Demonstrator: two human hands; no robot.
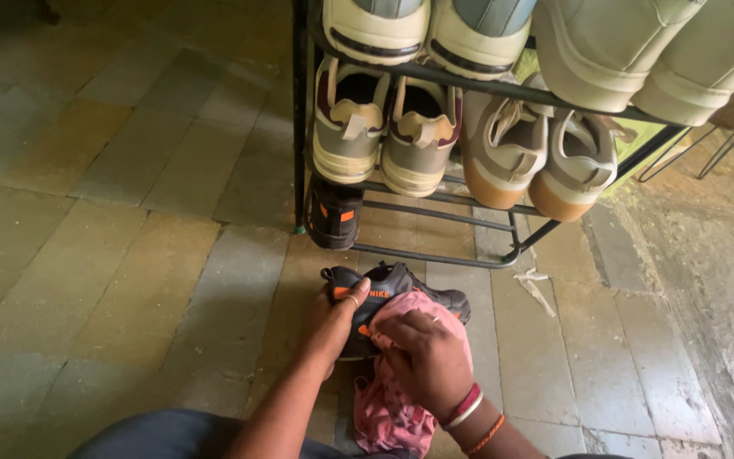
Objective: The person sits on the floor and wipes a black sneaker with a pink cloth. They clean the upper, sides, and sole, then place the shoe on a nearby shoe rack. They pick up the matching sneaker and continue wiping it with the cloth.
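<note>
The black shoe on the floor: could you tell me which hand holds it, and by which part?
The left hand holds the black shoe at its heel end; the right hand presses a pink cloth onto it.

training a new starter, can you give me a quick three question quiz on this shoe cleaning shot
1. True or false: the right hand presses a pink cloth onto the black shoe.
2. Which hand steadies that shoe at its heel end? A) left hand B) neither
3. Fill in: the matching black shoe sits on the ____ shelf of the shoe rack.

Key: 1 true; 2 A; 3 bottom
</note>
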